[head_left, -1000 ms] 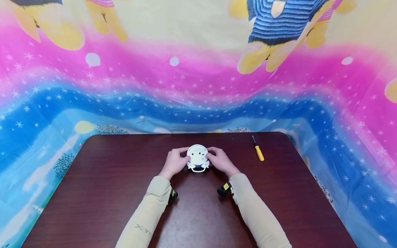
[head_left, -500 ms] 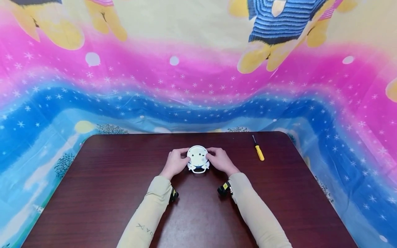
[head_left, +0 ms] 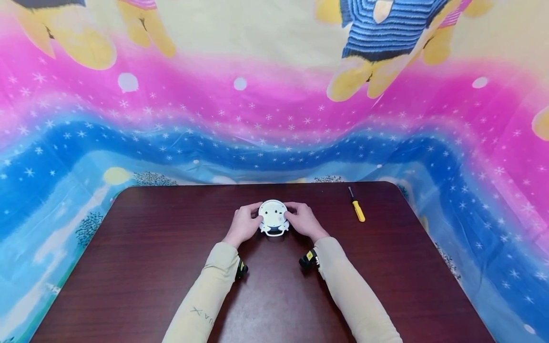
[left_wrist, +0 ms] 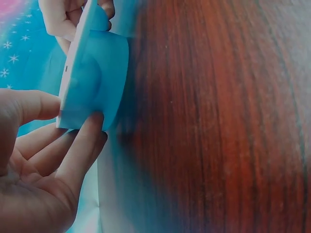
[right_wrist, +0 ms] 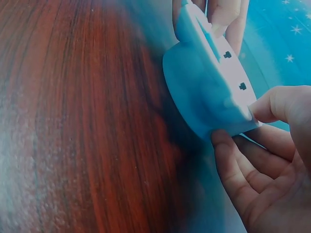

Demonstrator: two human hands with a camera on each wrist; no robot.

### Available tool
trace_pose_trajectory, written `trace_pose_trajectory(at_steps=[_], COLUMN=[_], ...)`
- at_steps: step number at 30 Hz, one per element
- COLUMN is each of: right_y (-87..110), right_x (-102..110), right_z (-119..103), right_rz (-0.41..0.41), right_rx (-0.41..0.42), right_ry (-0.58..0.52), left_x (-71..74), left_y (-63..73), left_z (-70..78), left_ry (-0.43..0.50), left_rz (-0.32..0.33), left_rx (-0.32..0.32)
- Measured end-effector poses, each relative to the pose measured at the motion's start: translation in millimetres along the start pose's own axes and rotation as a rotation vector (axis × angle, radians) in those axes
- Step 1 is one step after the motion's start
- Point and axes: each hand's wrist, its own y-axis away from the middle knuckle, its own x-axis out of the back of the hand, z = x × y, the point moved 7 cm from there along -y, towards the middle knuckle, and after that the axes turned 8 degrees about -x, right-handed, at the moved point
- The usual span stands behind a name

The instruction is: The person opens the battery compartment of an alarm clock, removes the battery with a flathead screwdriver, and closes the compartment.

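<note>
A round twin-bell alarm clock (head_left: 273, 213) is held at the far middle of the table, its white back facing up and its loop handle pointing toward the person. The wrist views show the light blue side of the clock body (left_wrist: 109, 73). My left hand (head_left: 244, 223) grips its left edge, thumb on the white back and fingers under the side. My right hand (head_left: 305, 220) holds the opposite edge in the same way. Small dark holes show in the back. The clock's front face is hidden below.
A screwdriver (head_left: 357, 206) with a yellow handle lies at the far right of the dark wooden table (head_left: 150, 247). Behind the table's far edge hangs a printed cloth (head_left: 257, 119). A small black camera sits on each wrist.
The alarm clock dips slightly toward the person, then rises back a little, with both hands still gripping it. The screwdriver stays in place.
</note>
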Motion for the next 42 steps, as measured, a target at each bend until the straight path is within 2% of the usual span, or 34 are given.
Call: trace_pose_trajectory(at_steps=[14, 17, 24, 30, 34, 42], right_y=[-4.9, -4.7, -4.6, -4.0, -2.4, -3.2], right_x=[-4, -3, -3, -4, -5, -5], right_z=[3, 3, 2, 2, 1, 2], right_rz=[-0.016, -0.02, -0.016, -0.013, -0.016, 0.005], right_rx=[0.003, 0.0, 0.001, -0.012, -0.011, -0.001], right_ry=[-0.013, -0.015, -0.021, -0.023, -0.025, -0.006], left_x=[-0.9, -1.1, -6.9, -12.9, -13.2, -14.5], left_y=[-2.3, -2.5, -4.0, -4.4, -4.2, -2.2], left_z=[-4.9, -4.6, -1.9, -1.5, 0.1, -3.6], left_ry=[-0.004, -0.016, -0.056, -0.115, -0.126, -0.108], left_rz=[-0.012, -0.031, -0.093, -0.15, -0.151, -0.136], left_rx=[-0.006, -0.005, -0.065, -0.077, -0.073, -0.019])
